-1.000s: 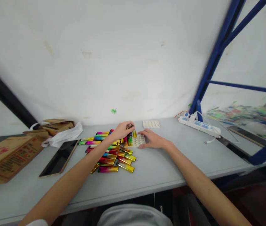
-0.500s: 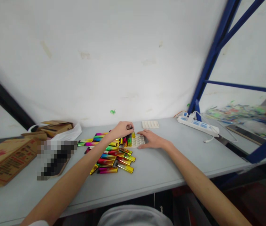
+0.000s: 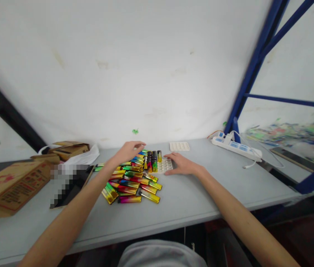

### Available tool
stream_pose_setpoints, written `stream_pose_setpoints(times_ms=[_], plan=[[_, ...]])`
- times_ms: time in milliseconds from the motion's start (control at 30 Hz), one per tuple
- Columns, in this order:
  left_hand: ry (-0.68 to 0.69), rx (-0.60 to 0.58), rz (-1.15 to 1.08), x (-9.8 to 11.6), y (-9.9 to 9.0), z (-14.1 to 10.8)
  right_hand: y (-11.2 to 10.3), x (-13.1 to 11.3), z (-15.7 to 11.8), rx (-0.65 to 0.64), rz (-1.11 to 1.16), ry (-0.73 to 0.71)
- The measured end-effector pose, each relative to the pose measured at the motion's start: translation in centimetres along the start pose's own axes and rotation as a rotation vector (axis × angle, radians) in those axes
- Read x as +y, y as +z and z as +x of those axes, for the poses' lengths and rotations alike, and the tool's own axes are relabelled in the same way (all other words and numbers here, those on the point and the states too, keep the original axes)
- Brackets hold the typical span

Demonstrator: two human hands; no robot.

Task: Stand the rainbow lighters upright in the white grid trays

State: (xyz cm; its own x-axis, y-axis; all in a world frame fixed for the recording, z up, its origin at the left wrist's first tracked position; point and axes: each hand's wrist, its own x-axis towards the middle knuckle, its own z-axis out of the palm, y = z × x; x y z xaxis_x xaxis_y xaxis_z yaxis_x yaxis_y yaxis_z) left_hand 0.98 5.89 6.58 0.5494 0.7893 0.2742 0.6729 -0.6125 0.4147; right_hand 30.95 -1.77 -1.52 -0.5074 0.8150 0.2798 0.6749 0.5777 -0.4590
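Note:
Shiny multicoloured lighters (image 3: 130, 183) lie in a loose pile on the table. My left hand (image 3: 130, 152) hovers over the back of this pile, fingers stretched out and apart, with nothing seen in them. To its right is a white tray (image 3: 164, 167) with rows of small holes. Several lighters (image 3: 152, 161) stand upright in its left part, dark tops up, and a yellow one (image 3: 159, 156) stands at the back, beside them. My right hand (image 3: 181, 165) grips the tray's right side, thumb at the front and fingers at the back.
A second white tray (image 3: 179, 146) lies near the wall. A white power strip (image 3: 236, 147) with cables is at the right, by a blue metal frame (image 3: 253, 74). Cardboard boxes (image 3: 15, 187), a plastic bag (image 3: 83, 157) and a dark flat device (image 3: 75, 189) occupy the left.
My left hand has let go of a lighter, which now stands in the tray, and has moved left over the pile with its fingers opened. My right hand stays at the tray.

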Motion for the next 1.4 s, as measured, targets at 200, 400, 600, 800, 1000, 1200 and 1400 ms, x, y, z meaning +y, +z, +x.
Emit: stream_pose_setpoints(times_ms=[200,400,600,800,1000,1200,1400], plan=[[-0.030,-0.125,0.193,-6.6,0.2,-1.4,-0.1,-0.1,0.0,-0.015,-0.007,0.009],[-0.013,-0.091,0.206,-8.8,1.5,-0.3,-0.2,-0.1,0.0,-0.025,-0.004,0.015],[0.007,-0.079,0.125,-8.8,0.8,0.7,-0.2,0.0,-0.1,-0.032,0.008,0.023],[-0.059,0.036,-0.205,-7.9,-1.4,-1.0,-0.1,0.0,0.0,-0.021,0.004,0.012],[-0.176,0.335,-1.138,-2.4,-1.8,-3.1,-0.1,0.1,0.0,-0.028,0.018,0.018],[-0.149,0.212,-1.323,4.1,0.2,-4.2,-0.1,0.1,-0.1,-0.029,0.005,0.017],[-0.272,0.044,-1.396,4.6,1.7,-4.8,-0.1,0.2,-0.2,-0.022,0.030,0.017]])
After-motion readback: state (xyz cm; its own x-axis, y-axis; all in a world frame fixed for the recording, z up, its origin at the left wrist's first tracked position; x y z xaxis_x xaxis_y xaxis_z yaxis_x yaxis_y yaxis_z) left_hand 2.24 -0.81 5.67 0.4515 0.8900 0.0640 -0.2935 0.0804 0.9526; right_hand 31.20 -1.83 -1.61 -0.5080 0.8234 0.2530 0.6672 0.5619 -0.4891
